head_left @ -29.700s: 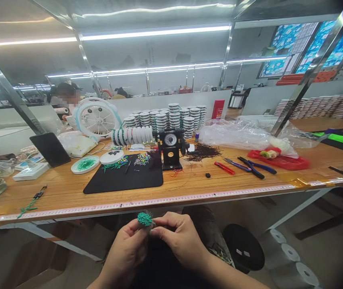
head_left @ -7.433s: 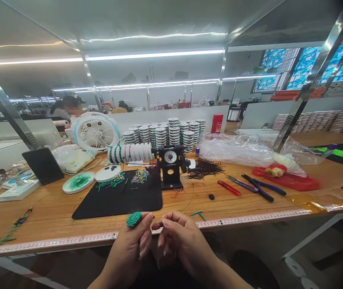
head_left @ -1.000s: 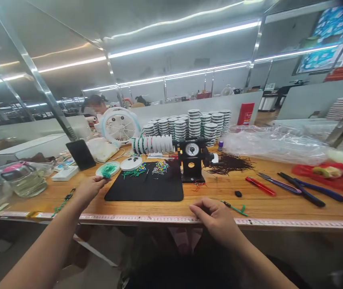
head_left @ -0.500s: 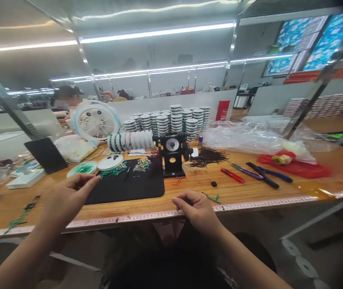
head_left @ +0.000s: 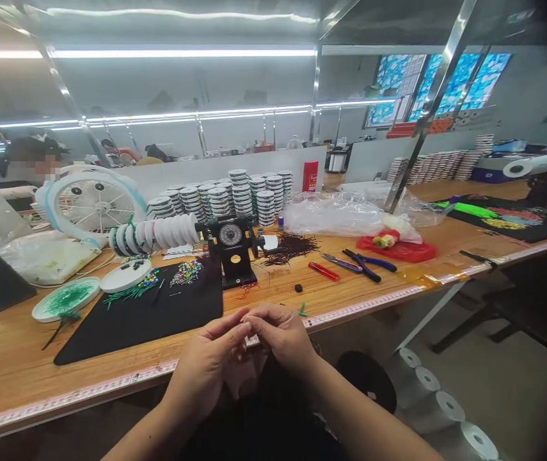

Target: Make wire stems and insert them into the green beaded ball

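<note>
My left hand and my right hand meet above the table's front edge, with their fingertips pressed together near the black mat. Anything between those fingertips is too thin or too hidden to make out. A green beaded cluster with dark stems lies on a round white dish, well left of my hands. To the right of my right hand, a small green wire piece rests on the wood.
The wooden table holds a black mat with coloured beads, a dial-faced winding machine, stacked spools, dark wire bits, pliers, and a plastic bag. A measuring tape runs along the edge. A co-worker sits far left.
My left hand has come back from the dish, and the beaded cluster it held earlier now lies there. Both hands have moved together at the centre, and the view has swung left.
</note>
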Demonstrator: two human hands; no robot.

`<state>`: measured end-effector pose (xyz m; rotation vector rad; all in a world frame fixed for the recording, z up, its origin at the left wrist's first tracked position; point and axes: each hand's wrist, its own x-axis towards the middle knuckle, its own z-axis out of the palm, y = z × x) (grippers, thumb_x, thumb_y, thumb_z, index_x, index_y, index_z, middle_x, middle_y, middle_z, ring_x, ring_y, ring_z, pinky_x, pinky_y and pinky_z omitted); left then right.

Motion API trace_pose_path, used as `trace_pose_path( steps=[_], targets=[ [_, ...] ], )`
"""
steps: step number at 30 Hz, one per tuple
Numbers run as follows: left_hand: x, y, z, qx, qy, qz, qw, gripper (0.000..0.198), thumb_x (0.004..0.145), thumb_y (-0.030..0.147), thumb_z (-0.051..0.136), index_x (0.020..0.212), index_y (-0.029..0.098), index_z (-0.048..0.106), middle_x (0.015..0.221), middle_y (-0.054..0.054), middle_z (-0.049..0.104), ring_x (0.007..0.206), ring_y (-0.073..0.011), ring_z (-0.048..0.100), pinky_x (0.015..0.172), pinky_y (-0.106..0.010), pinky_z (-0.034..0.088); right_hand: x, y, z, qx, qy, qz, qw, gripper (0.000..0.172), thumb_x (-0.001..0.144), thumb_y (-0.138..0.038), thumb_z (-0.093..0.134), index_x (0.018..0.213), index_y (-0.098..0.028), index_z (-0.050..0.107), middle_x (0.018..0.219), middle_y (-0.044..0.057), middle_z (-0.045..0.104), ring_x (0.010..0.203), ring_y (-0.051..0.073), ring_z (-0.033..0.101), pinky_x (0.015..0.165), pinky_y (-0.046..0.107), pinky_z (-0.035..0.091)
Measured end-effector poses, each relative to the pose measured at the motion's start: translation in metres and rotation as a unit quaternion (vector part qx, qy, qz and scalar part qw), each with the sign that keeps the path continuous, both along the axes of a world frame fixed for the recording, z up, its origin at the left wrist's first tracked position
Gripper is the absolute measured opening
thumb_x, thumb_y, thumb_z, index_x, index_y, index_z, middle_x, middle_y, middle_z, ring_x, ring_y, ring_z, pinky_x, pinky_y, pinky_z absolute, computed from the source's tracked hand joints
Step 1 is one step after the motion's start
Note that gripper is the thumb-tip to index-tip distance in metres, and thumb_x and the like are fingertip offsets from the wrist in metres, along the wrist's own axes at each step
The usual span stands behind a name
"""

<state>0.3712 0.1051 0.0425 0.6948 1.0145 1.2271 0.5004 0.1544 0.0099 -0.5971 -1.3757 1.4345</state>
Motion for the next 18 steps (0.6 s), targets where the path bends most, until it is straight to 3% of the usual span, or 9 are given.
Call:
trace_pose_path(
  steps=[3,6,8,11,14,18],
  targets=[
    [-0.004,0.002,0.001,0.044,0.112,-0.015,0.993,0.032,0.067,0.032,0.073,0.096,0.018,0.069,0.089,-0.006,0.066,0.083,-0.0201,0.059,0.076,-0.029,0.045,0.001,0.000,0.002,-0.050,0.023,0.023,0.998,0.023,0.075,-0.035,0.064,0.069,-0.013,0.064,0.055,-0.002,0.053,0.048,0.006,0.044,0.047,0.019,0.035],
    [-0.013,0.007,0.007,0.100,0.297,-0.022,0.949,0.022,0.070,0.037,0.069,0.080,0.018,0.071,0.080,-0.004,0.062,0.079,-0.0184,0.056,0.070,-0.024,0.042,0.003,0.001,0.004,-0.074,0.022,0.045,0.996,0.024,0.075,-0.036,0.064,0.070,-0.013,0.063,0.050,-0.004,0.047,0.043,0.004,0.037,0.042,0.018,0.030],
    [-0.018,0.009,0.010,0.120,0.356,-0.019,0.927,0.022,0.071,0.039,0.066,0.073,0.018,0.071,0.073,-0.002,0.059,0.071,-0.0160,0.053,0.065,-0.022,0.040,0.004,0.001,0.003,-0.068,0.016,0.042,0.997,0.024,0.075,-0.037,0.063,0.071,-0.013,0.062,0.050,-0.004,0.047,0.044,0.004,0.037,0.042,0.018,0.028],
    [-0.024,0.010,0.009,0.133,0.352,-0.026,0.926,0.022,0.074,0.040,0.063,0.072,0.018,0.068,0.074,-0.001,0.057,0.068,-0.0133,0.049,0.062,-0.020,0.039,0.004,0.004,0.000,-0.064,0.019,0.028,0.997,0.025,0.074,-0.038,0.064,0.071,-0.013,0.062,0.052,-0.004,0.049,0.045,0.004,0.038,0.043,0.018,0.028],
    [-0.025,0.007,0.003,0.122,0.282,0.001,0.952,0.019,0.073,0.038,0.066,0.071,0.019,0.066,0.082,0.001,0.058,0.076,-0.0127,0.051,0.066,-0.016,0.042,0.000,0.004,-0.003,-0.064,-0.002,0.019,0.998,0.025,0.073,-0.038,0.064,0.070,-0.013,0.062,0.054,-0.003,0.052,0.048,0.005,0.041,0.046,0.018,0.032],
    [-0.026,0.005,-0.004,0.019,0.133,0.028,0.991,0.018,0.064,0.034,0.075,0.066,0.019,0.065,0.093,0.000,0.064,0.082,-0.0148,0.059,0.067,-0.017,0.049,-0.009,-0.004,-0.001,-0.055,-0.054,-0.007,0.997,0.023,0.073,-0.035,0.063,0.070,-0.012,0.063,0.057,-0.002,0.054,0.050,0.006,0.045,0.049,0.018,0.035]
  ],
)
